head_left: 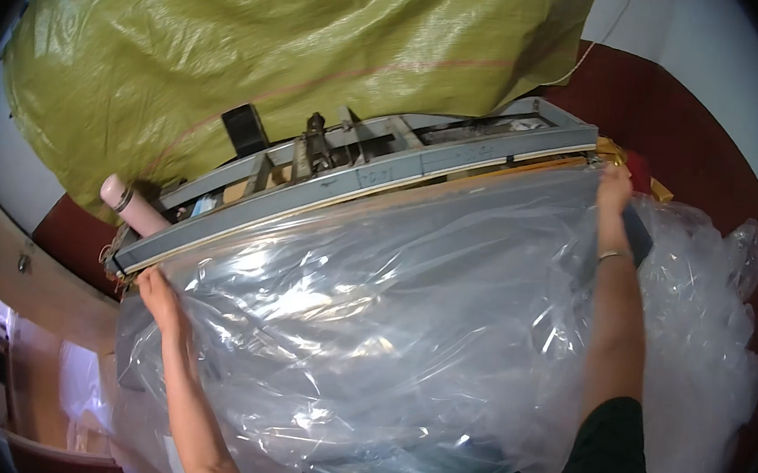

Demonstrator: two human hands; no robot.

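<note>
Clear plastic bag (pixel 370 327); olive-green woven sack (pixel 278 53); grey machine bar (pixel 365 190); pink cylinder (pixel 131 205).

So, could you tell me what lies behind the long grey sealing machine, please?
A big olive-green woven sack bulges behind the long grey sealing machine, with a pink bottle at its left end. The sack covers whatever is further back.

1. The clear bag (pixel 388 329) you hold is thin plastic film — glossy, crinkled, with bright glare streaks.
2. The sealing machine (pixel 357 175) looks like grey painted metal, matt and scuffed, with a pale smooth strip along its front edge.
3. The green sack (pixel 261 43) is woven plastic — fine-ribbed with a dull sheen.
4. The pink bottle (pixel 131 204) looks smooth and satin.
5. Your right sleeve (pixel 604 459) is dark matt cloth.
</note>
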